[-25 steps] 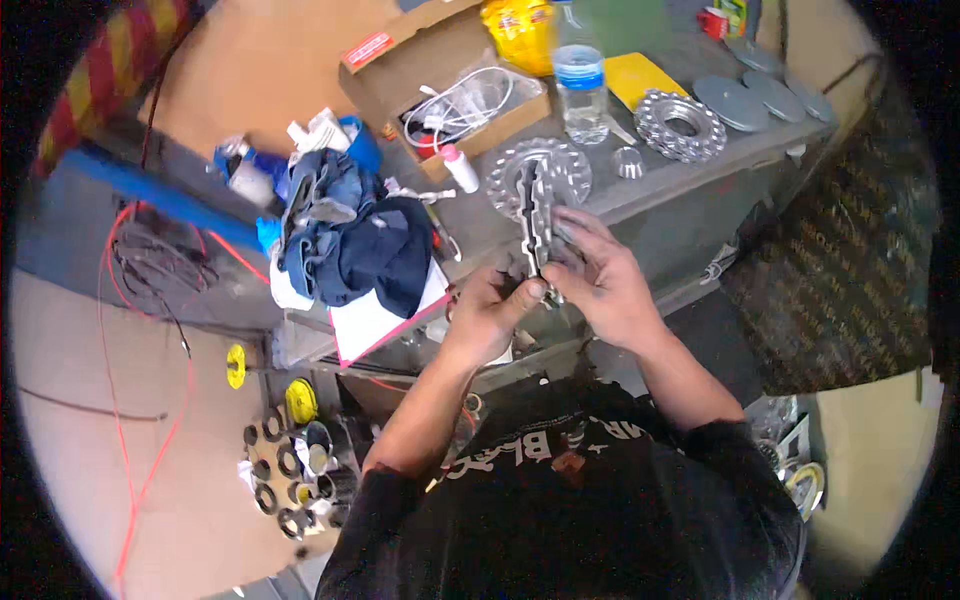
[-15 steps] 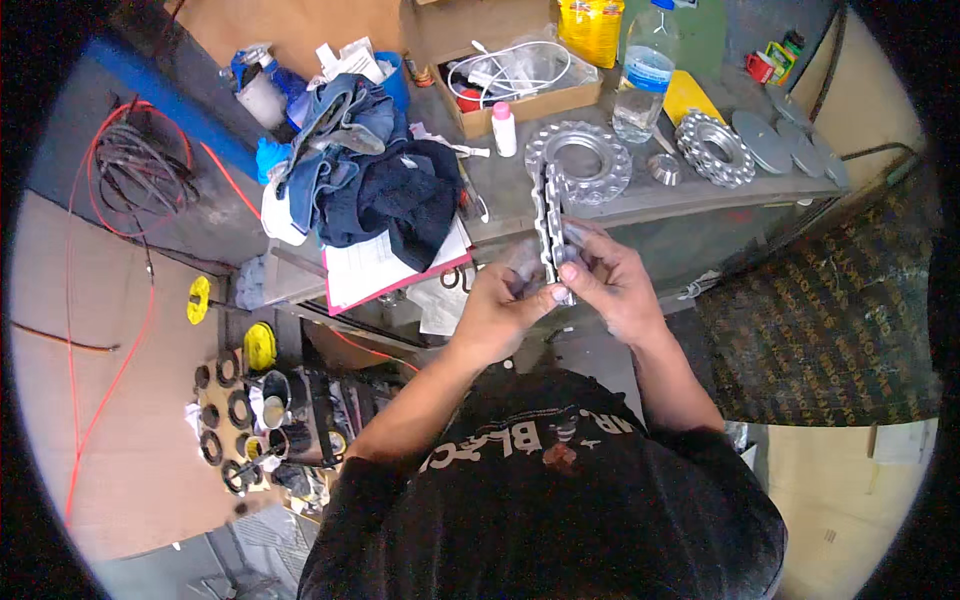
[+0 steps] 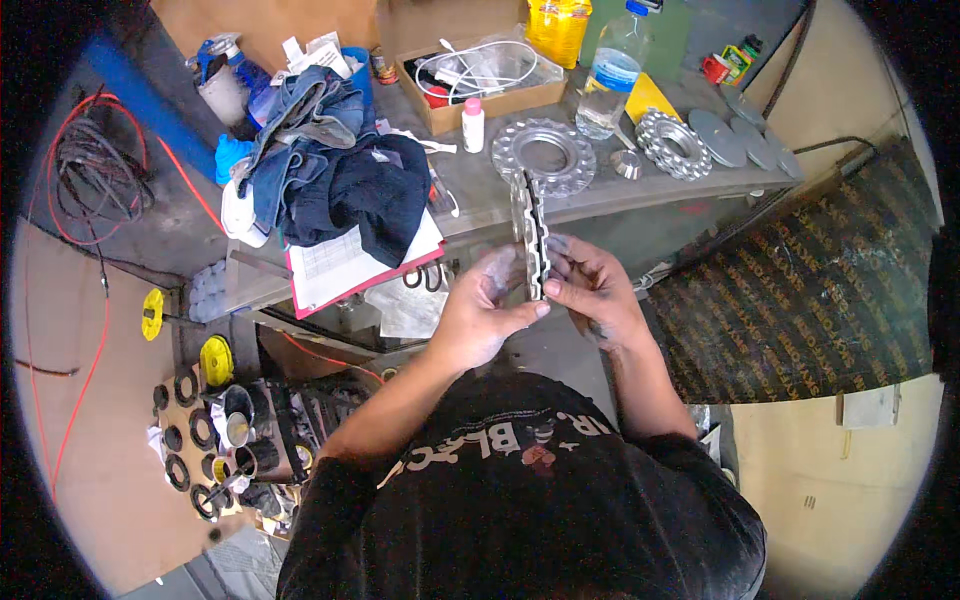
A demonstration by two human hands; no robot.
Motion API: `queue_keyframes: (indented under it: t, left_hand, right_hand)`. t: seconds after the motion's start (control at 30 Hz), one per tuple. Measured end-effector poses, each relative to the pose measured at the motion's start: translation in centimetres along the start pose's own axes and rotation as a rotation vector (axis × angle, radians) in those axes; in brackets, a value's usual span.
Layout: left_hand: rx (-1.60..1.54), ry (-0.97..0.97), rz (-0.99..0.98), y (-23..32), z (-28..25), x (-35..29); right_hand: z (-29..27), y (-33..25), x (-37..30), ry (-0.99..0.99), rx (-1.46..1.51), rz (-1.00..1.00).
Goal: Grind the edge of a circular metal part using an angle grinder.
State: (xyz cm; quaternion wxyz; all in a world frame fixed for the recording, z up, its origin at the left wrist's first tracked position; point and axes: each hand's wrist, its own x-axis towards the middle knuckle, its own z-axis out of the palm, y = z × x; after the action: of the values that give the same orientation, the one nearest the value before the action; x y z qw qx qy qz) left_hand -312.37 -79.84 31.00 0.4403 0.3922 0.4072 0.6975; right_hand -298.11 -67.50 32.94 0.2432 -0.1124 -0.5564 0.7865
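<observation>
My left hand (image 3: 480, 312) and my right hand (image 3: 600, 292) hold a scalloped metal ring (image 3: 534, 240) between them, on edge and upright. It is seen almost edge-on, with a dark gap running along its rim; I cannot tell whether it is one part or two laid together. Both thumbs press at its near end, and the other fingers curl partly out of sight behind it. Beyond it on the workbench lies a similar flat scalloped ring (image 3: 497, 157). Farther right rests a thicker toothed ring (image 3: 673, 143), beside a small metal cone-shaped part (image 3: 627, 164).
On the bench stand a water bottle (image 3: 608, 85), a small white bottle with a pink cap (image 3: 473, 128) and a cardboard box (image 3: 440, 118) with a white cable. Grey discs (image 3: 716, 138) lie at right. Dark clothing (image 3: 375, 185) covers part of a clipboard (image 3: 345, 268) at left.
The view has shifted, so the bench appears farther left. The ring has turned slightly in my hands, and its two edges look closer together at the near end. Both hands keep their hold.
</observation>
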Motion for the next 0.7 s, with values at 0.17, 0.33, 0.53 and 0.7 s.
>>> queue_keyframes:
  t: [0.17,0.33,0.53,0.7]
  left_hand:
    - [-0.023,-0.004,-0.030,0.4,0.3,-0.8]
    - [-0.022,0.058,-0.058,1.7,0.0,-4.7]
    - [0.049,0.271,-0.147,1.3,-2.9,-11.3]
    - [-0.118,0.618,-0.197,-1.4,-2.7,-13.1]
  right_hand:
    - [0.1,-0.2,-0.1,-0.039,0.041,-0.007]
    - [0.1,-2.0,-1.8,0.110,0.193,-0.007]
    - [-4.1,-6.7,-1.4,0.031,-0.384,-0.106]
    - [-5.3,-6.0,5.3,0.056,-1.135,-0.202]
